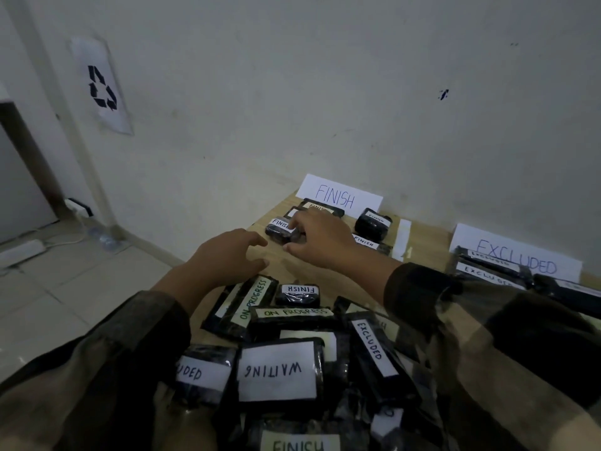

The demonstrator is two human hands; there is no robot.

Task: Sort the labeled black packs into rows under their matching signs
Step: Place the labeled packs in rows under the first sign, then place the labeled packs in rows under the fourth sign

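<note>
A white FINISH sign (340, 195) leans on the wall at the table's far end, with several black FINISH packs below it. My right hand (320, 237) grips one small FINISH pack (278, 230) at the left of that row, fingers curled over it. Just nearer, my left hand (227, 255) hovers with fingers loosely spread and holds nothing. An EXCLUDED sign (517, 255) stands at the right with EXCLUDED packs (487, 271) under it. A mixed pile lies close to me: ON PROGRESS packs (292, 317), a small FINISH pack (297, 293), a WAITING pack (276, 371) and an EXCLUDED pack (370, 346).
The wooden table (286, 265) ends at its left edge above a tiled floor (81, 288). A power strip (19, 252) and cable lie on the floor by the wall. A recycling poster (102, 89) hangs on the wall. A tape strip (401, 239) separates the rows.
</note>
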